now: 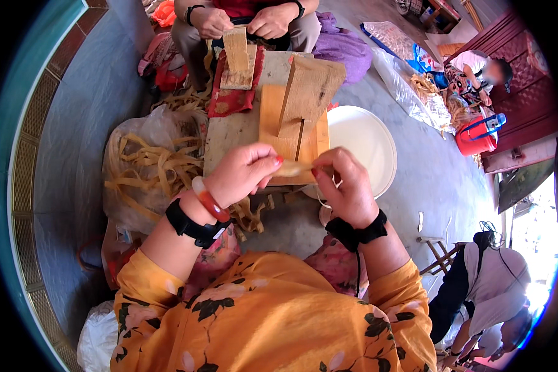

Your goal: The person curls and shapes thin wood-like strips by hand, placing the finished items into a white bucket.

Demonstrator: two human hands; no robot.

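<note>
A short pale tan strip (297,168) stretches between my two hands, over the near end of a wooden board. My left hand (248,170) pinches its left end between thumb and fingertips. At the other end, my right hand (346,183) grips the strip with thumb and forefinger. Just beyond my hands, an upright wooden block (310,93) stands on the flat orange-brown board (270,118). Whether the strip touches the board below cannot be told. Both wrists wear black bands.
Tan strips (161,164) fill a clear plastic bag at left. A white round tub (378,146) stands right of the board. Across the bench, another person's hands (273,22) work at a smaller wooden block (235,53) on red cloth. A red bucket (475,137) and other people are at right.
</note>
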